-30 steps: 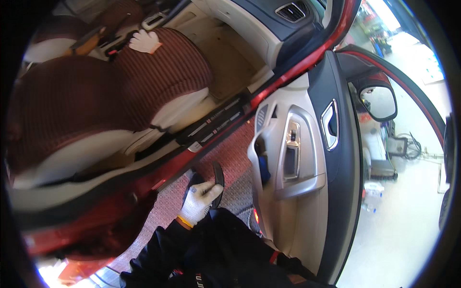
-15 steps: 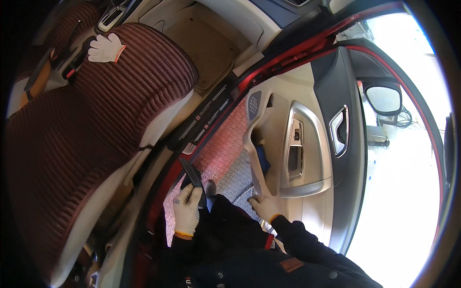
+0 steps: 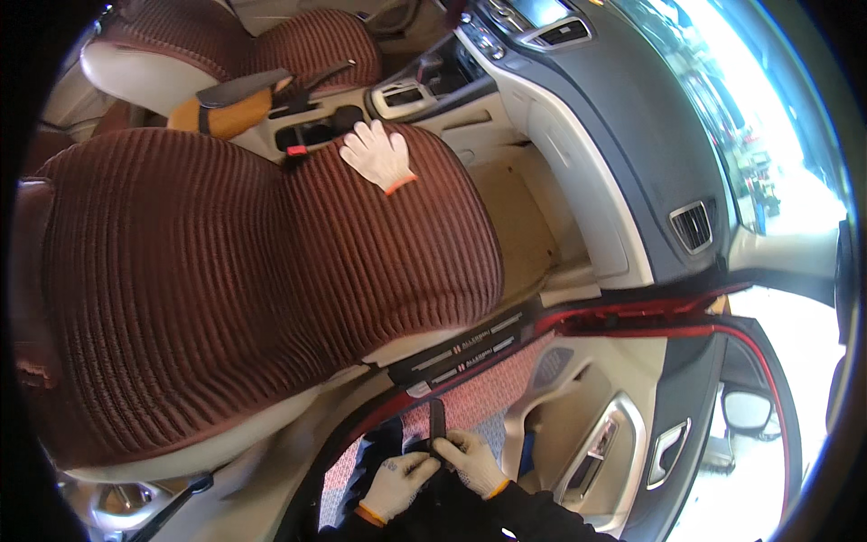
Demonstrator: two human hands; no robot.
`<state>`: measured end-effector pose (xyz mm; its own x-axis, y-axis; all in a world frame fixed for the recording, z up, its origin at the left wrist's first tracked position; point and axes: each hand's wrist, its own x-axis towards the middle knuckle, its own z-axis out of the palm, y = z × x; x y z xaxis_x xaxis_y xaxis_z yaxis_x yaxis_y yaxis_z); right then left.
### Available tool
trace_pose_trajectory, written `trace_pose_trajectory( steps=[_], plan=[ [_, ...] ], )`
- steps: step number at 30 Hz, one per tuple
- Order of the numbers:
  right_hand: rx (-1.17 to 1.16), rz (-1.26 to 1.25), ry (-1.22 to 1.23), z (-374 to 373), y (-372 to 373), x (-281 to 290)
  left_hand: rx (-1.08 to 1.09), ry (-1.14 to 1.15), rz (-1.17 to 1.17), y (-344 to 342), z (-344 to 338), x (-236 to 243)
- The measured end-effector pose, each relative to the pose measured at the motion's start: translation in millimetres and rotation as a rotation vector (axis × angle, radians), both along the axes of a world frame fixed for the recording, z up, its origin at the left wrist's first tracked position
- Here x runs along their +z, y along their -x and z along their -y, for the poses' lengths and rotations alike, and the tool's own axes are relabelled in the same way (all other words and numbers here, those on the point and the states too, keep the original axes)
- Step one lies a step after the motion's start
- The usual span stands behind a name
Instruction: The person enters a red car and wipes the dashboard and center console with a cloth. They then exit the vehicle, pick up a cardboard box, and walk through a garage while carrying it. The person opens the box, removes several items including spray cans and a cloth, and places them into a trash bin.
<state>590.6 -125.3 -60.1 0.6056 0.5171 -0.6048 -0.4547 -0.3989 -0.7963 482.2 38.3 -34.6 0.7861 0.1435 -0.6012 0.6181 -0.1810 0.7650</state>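
Observation:
Both my hands wear off-white knit gloves with orange cuffs and meet low in the view, between the seat and the opened car door. My right hand (image 3: 472,463) is closed on a flat, black strip-like piece (image 3: 438,418). The piece points up and away, and its kind I cannot make out. At its lower part my left hand (image 3: 398,486) has its fingers pressed together on the same piece, whose lower end is partly hidden by the gloves. A loose white glove (image 3: 377,156) with an orange cuff lies on the brown ribbed seat cover (image 3: 379,244).
To the right stands the open red-edged car door (image 3: 591,434) with its beige inner panel and storage pocket. A black door sill strip (image 3: 461,355) runs between seat and door. Ahead are the dashboard (image 3: 623,108) and the centre console (image 3: 406,98).
My view has swung toward the car's interior. My right hand has left the door panel's side and joined my left hand on the black piece, which now stands more upright.

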Motion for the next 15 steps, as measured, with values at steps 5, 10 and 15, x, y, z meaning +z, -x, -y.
trace_pose_trajectory(
  steps=[5, 10, 15],
  plan=[
    [-0.083, 0.016, 0.039, 3, -55, -14, 0.13, -0.151, -0.02, 6, 4, -14],
    [-0.1, 0.207, -0.126, -25, -155, -15, 0.353, -0.085, -0.13, -2, 4, -33],
    [0.002, 0.21, -0.202, -93, -251, -18, 0.585, -0.028, -0.036, -56, -9, -43]
  ],
)
